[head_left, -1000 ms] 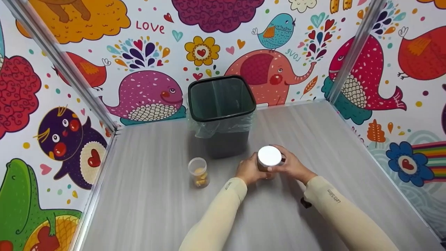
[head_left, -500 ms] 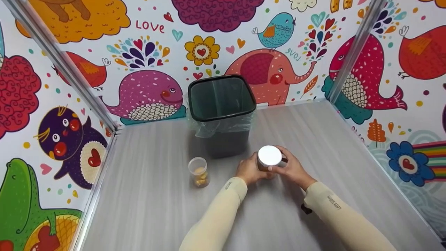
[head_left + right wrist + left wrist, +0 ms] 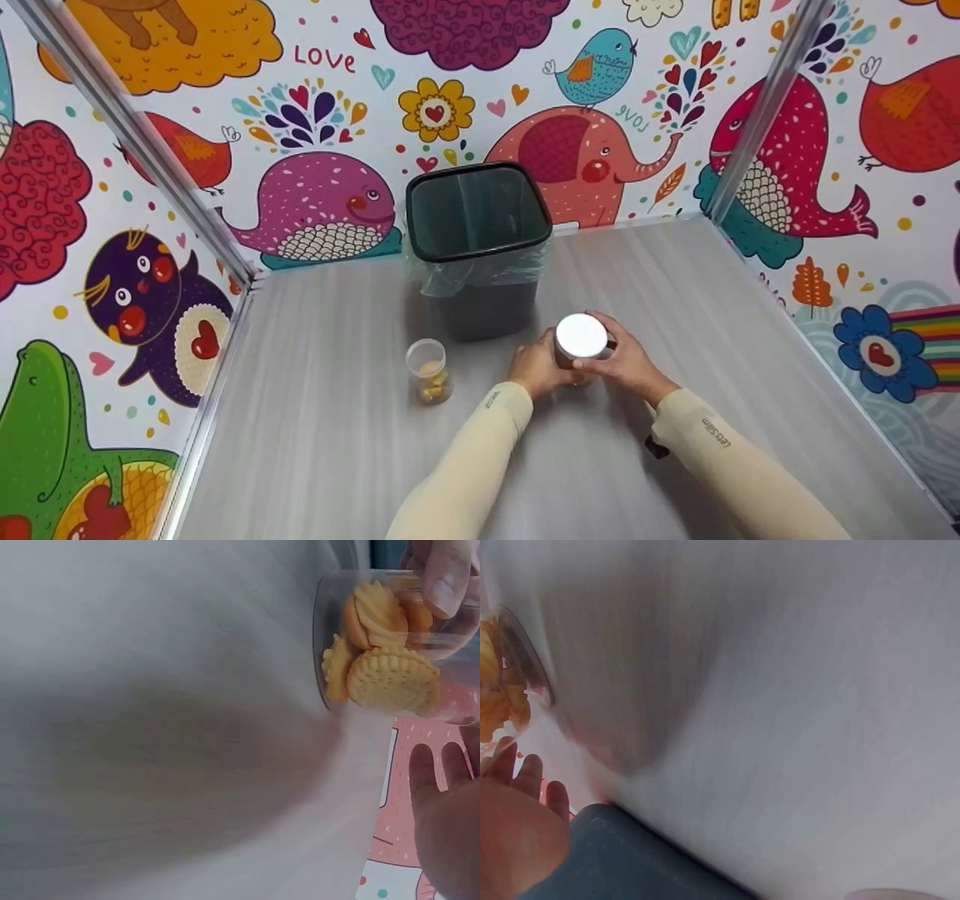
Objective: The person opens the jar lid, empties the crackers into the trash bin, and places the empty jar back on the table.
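A clear jar of cookies (image 3: 394, 679) with a white lid (image 3: 581, 335) stands upright, its base right at the grey table. My left hand (image 3: 540, 367) grips the side of the jar; its thumb lies against the clear wall in the right wrist view. At the top, my right hand (image 3: 626, 360) holds the white lid between thumb and fingers. Cookies (image 3: 499, 682) show at the edge of the left wrist view. To the left stands a second clear jar (image 3: 426, 367), without a lid, with several yellowish cookies low inside.
A dark waste bin (image 3: 487, 307) lined with a clear bag stands behind the jars. Printed cartoon walls (image 3: 330, 202) with metal corner strips enclose the grey table (image 3: 322, 420) at the back and sides.
The right hand's fingers shift slightly at the lid. The left hand, both jars and the bin stay in place.
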### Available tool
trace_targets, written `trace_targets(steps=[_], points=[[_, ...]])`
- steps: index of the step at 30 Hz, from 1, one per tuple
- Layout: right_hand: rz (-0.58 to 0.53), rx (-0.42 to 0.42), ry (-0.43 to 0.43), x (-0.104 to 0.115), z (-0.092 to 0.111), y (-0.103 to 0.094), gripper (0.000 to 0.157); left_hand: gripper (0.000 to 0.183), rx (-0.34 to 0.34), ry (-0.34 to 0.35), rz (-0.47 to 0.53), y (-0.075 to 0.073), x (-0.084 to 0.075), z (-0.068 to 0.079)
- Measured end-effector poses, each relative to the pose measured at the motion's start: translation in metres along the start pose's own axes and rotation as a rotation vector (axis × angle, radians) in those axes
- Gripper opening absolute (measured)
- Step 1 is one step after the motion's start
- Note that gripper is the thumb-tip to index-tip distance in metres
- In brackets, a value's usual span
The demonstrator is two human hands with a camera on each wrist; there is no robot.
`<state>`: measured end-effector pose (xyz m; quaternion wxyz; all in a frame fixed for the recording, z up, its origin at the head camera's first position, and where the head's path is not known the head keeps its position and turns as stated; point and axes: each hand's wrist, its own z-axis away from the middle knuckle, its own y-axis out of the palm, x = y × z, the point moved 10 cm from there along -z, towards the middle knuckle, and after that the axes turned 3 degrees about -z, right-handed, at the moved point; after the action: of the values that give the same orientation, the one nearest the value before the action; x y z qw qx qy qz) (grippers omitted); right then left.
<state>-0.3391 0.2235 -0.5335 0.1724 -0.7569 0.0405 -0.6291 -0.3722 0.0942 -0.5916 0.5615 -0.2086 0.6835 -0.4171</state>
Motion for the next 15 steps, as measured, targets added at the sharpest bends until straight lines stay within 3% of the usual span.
trace_targets(steps=[8,15], points=[[-0.043,0.056,0.035,-0.0008,-0.0049,-0.0016,0.088,0.092,0.017,-0.017,0.001,0.0024,0.0013,-0.0005],[-0.046,-0.027,0.011,0.0027,0.0021,-0.0018,0.082,0.093,0.003,-0.001,0.009,-0.0005,-0.0001,0.0002]])
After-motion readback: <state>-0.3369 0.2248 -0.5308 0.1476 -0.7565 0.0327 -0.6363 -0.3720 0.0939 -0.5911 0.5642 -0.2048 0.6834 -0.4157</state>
